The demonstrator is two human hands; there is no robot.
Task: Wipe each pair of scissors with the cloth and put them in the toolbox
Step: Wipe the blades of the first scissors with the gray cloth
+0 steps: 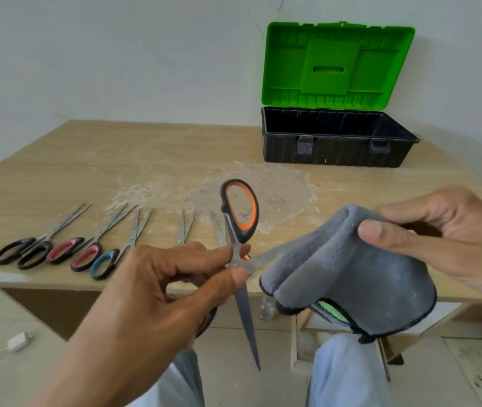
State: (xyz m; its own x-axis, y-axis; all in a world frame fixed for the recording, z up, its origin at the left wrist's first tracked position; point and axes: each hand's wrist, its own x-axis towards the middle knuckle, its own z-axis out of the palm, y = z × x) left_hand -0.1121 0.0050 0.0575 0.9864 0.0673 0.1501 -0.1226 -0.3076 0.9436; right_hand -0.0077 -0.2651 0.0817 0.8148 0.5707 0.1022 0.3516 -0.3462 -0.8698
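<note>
I am in the wiping step, with one pair in hand. My left hand (157, 289) pinches the orange-handled scissors (241, 212) at the pivot between thumb and forefinger, with the other fingers curled beneath. The scissors are spread open in the air in front of the table (87, 160): one blade points down toward 6 o'clock, and the other reaches toward 3 o'clock, where its tip meets the fold of the cloth (351, 274). My right hand (439, 239) pinches the grey cloth, bunched, between thumb and fingers at 3 o'clock from the scissors. Whether the fold actually closes around the blade I cannot tell. Next, I judge, I must fold the cloth over that blade and draw it along the steel, keeping my fingers off the edge, then do the lower blade. The toolbox (336, 151) stands open at 1 o'clock, its green lid (336, 63) upright and nothing visible inside. The row of scissors (66, 248) waits on the table at 9 o'clock.
</note>
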